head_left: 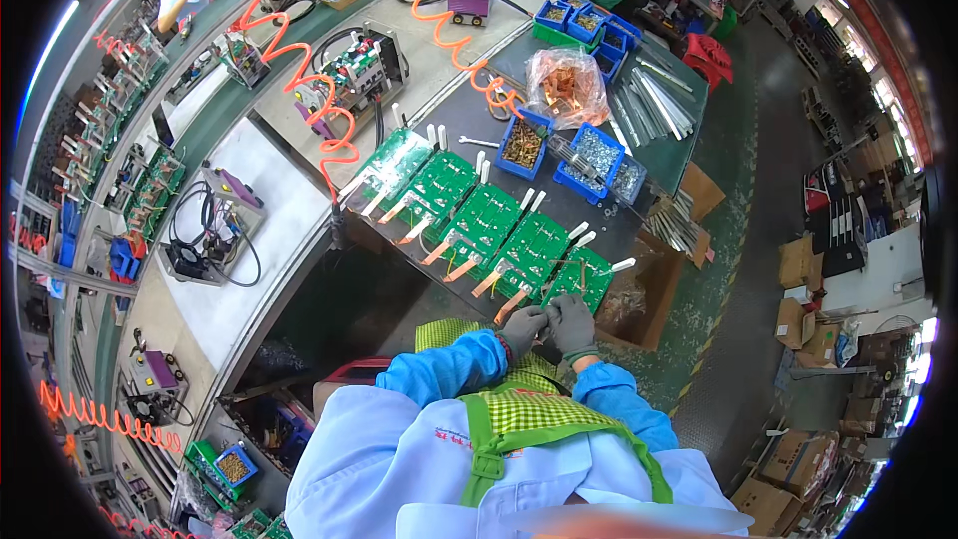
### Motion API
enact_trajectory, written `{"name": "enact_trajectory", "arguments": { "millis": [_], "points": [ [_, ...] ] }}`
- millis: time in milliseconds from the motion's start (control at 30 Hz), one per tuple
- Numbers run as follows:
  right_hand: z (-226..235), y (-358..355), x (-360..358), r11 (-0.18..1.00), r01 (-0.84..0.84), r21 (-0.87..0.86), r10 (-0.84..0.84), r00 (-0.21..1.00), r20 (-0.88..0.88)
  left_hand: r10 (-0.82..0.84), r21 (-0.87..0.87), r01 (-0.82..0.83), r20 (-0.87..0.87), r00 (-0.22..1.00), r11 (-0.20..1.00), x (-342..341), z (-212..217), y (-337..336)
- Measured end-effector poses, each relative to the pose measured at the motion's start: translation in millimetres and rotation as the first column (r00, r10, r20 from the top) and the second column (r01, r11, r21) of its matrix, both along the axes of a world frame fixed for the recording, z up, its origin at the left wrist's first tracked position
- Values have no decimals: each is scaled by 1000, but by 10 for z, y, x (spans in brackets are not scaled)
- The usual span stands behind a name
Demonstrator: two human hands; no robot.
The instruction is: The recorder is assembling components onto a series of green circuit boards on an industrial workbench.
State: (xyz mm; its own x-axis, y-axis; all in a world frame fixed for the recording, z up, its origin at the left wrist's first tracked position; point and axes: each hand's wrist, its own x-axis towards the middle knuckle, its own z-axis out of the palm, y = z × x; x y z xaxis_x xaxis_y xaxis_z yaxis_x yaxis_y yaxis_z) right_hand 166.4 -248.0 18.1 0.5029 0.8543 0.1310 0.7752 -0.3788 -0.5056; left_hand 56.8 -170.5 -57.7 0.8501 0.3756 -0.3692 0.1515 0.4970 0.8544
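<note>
My left hand (522,329) and my right hand (573,325), both in grey gloves, come together at the near edge of the dark bench (467,120). Fingers on both are closed around something small that I cannot make out. Just beyond them lies a green circuit board (587,277), the rightmost of a row, with a thin copper-coloured bent piece on it. To its left sit more green boards, among them one board (531,250) and another board (481,222), with copper strips toward me and white tabs at the far side.
Behind the boards stand a blue bin of brass-coloured screws (522,145), a blue bin of silver hardware (596,155) and a plastic bag of copper parts (566,86). A wrench (479,142) lies nearby. Orange coiled hoses (454,40) hang overhead. A cardboard box (639,304) stands at right.
</note>
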Motion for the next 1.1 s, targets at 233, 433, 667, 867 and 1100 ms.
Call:
{"name": "enact_trajectory", "arguments": {
  "millis": [233,433,667,867,1100],
  "points": [
    [45,53,11,988,23,-150,-28,999,-33,34,-248,-13,79,996,969,58,49,54],
    [16,47,60,985,-34,-170,36,999,10,33,-200,-35,-13,999,979,30,188,52],
    [-33,-37,110,986,-168,-10,167,984,-60,-104,-31,103,-55,993,994,-62,189,174],
    [-41,-107,111,992,-122,-39,118,989,-88,-239,749,40,159,958,661,-111,80,185],
    [-70,-107,95,994,-69,-84,62,994,-89,-207,567,153,32,978,809,-72,-336,160]
  ]
}}
